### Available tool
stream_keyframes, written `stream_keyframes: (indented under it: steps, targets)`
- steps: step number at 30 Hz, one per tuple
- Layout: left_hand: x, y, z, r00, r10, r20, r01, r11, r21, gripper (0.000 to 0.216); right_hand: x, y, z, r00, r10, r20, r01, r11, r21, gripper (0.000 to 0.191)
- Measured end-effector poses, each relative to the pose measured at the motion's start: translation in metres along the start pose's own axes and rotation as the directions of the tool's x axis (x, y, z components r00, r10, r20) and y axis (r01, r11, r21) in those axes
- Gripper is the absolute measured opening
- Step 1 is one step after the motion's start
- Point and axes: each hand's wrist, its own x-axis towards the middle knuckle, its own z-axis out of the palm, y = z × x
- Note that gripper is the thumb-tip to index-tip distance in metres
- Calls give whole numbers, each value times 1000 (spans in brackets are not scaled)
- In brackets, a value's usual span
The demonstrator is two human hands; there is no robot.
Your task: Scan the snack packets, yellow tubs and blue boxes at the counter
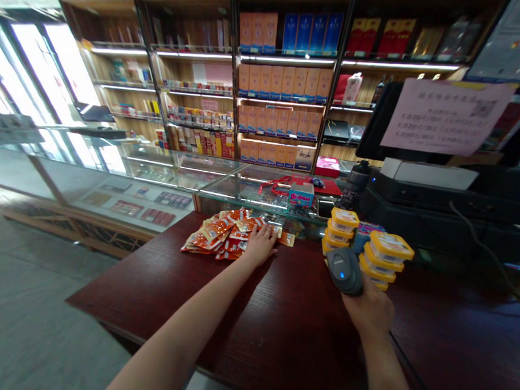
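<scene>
My left hand (261,244) lies flat on the right edge of a pile of orange snack packets (222,233) on the dark red counter (280,328). My right hand (370,308) grips a grey handheld barcode scanner (345,270) with a blue light, pointed forward. Just beyond the scanner stand two stacks of yellow-lidded tubs (382,255), one nearer and one further back.
A glass display case (157,179) runs along the left and back. A black register with screen (420,167) and paper notice (447,114) stands at right, a dark bottle (356,185) beside it. A small colourful box (301,194) sits on the glass. Shelves of boxes (282,81) fill the wall.
</scene>
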Motion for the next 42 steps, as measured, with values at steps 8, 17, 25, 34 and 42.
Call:
stream_keyframes:
  steps: [8, 17, 25, 34, 42]
  targets:
    - [0, 38, -3, 997, 47, -60, -58, 980, -189, 49, 7, 12, 0, 995, 96, -13, -96, 994, -45, 27]
    - [13, 142, 15, 999, 42, -30, -51, 813, -580, 29, 12, 14, -10, 986, 162, -25, -163, 984, -66, 26]
    - [41, 180, 17, 904, -403, 140, 413, 743, -526, 19, 15, 12, -9, 981, 192, 32, -190, 979, -70, 31]
    - [42, 140, 18, 883, -418, 213, 405, 450, -796, 6, 16, 8, -16, 979, 194, 66, -192, 981, -43, 27]
    - [-12, 69, 15, 757, -649, 74, 166, 80, -983, 6, 13, 6, 2, 885, -2, 465, -217, 882, 418, 33]
